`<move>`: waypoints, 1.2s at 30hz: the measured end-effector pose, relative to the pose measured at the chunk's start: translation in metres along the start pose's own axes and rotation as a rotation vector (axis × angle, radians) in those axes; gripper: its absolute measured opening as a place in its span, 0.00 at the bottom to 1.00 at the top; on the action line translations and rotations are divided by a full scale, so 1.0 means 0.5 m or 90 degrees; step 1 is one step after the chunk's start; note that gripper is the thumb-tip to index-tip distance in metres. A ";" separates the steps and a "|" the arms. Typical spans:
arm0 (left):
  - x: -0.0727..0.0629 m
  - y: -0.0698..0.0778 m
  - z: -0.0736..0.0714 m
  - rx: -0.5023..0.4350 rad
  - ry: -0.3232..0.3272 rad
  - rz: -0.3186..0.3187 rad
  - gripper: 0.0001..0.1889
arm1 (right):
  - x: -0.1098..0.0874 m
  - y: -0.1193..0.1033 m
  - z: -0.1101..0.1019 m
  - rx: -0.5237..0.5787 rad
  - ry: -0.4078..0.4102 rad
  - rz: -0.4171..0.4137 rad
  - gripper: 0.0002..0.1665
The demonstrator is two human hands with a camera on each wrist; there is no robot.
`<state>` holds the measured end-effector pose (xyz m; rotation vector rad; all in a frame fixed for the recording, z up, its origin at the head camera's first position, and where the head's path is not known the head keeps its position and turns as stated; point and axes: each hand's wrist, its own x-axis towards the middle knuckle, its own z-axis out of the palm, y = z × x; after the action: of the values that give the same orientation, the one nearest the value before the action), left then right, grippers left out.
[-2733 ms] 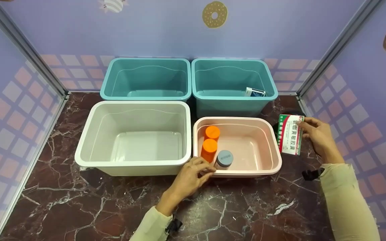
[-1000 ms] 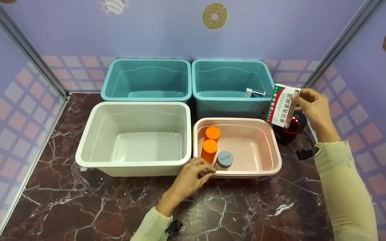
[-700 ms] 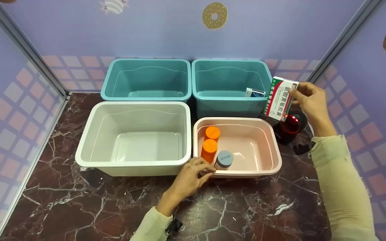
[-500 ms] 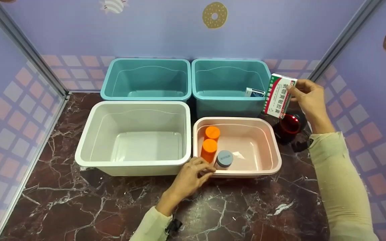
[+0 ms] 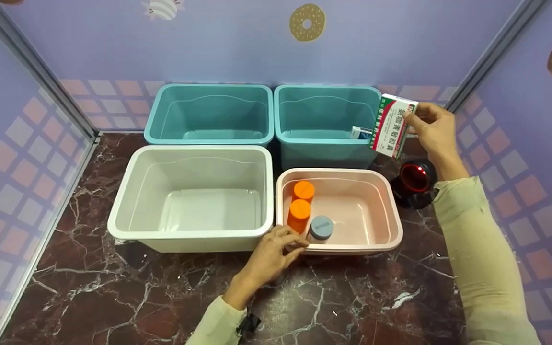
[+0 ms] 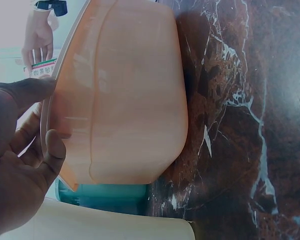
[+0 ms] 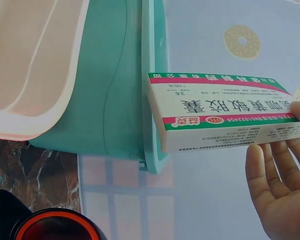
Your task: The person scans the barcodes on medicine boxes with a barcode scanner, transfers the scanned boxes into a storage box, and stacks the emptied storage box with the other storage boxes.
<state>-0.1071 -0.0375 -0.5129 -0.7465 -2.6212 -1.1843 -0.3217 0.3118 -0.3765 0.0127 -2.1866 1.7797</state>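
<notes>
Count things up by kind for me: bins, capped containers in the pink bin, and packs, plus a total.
Bins: 4 (left teal bin, right teal bin, white bin, pink bin)
Capped containers: 3 (rear orange container, front orange container, grey-capped container)
Packs: 2 (held pack, partly hidden pack in right teal bin)
Total: 9

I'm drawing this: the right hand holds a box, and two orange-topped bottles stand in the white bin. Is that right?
The place is wrong: the two orange-topped bottles stand in the pink bin, as the head view shows. The right hand does hold a box.
</notes>
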 end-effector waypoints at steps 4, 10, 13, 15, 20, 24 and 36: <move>-0.001 0.000 0.000 -0.004 -0.005 -0.003 0.07 | 0.006 -0.004 0.009 -0.018 0.009 -0.001 0.11; -0.001 -0.003 0.002 -0.002 0.006 0.000 0.07 | 0.015 -0.014 0.028 -0.027 0.019 -0.008 0.11; -0.001 -0.004 0.003 -0.001 0.009 0.003 0.07 | 0.020 -0.015 0.038 -0.030 0.020 -0.005 0.12; -0.001 -0.004 0.003 -0.003 0.008 0.002 0.07 | 0.023 -0.013 0.045 -0.031 0.019 -0.003 0.12; -0.002 -0.003 0.003 -0.007 0.006 -0.003 0.07 | 0.028 -0.005 0.062 -0.051 0.006 -0.010 0.12; -0.002 -0.003 0.003 -0.010 0.005 -0.002 0.07 | 0.030 0.003 0.076 -0.083 -0.009 -0.021 0.12; 0.000 -0.002 0.002 -0.008 0.004 -0.003 0.07 | 0.037 0.009 0.107 -0.145 -0.038 -0.025 0.17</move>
<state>-0.1075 -0.0371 -0.5143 -0.7369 -2.6146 -1.2032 -0.3531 0.2651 -0.3853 0.0569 -2.4019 1.5189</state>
